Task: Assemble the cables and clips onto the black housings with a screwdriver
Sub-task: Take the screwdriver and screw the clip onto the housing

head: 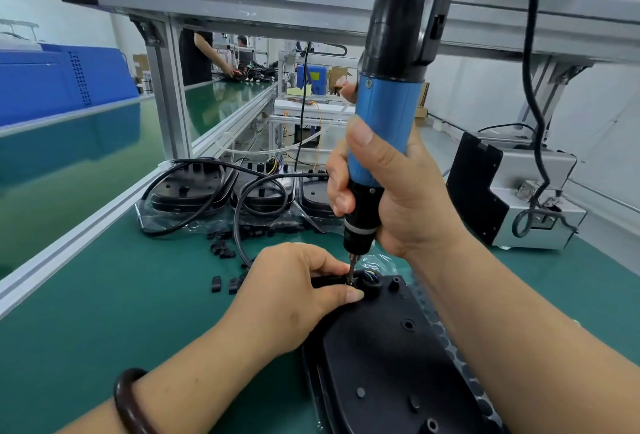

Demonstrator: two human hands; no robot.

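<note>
With right hand [405, 198] gripping electric screwdriver [388, 121] and left hand [287, 295] pinching cable clip [329, 281] on black housing [388, 347], hold bit plumb, press lightly.

head view, forward-down, close over worktable [104, 312]

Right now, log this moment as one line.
right hand grips screwdriver | bit at clip | left hand pinches clip | housing on mat

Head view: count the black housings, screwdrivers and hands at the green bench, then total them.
Black housings: 4, one near, three in the back row
Screwdriver: 1, in the right hand
Hands: 2, the left hand pinching a clip
Total: 7
</note>
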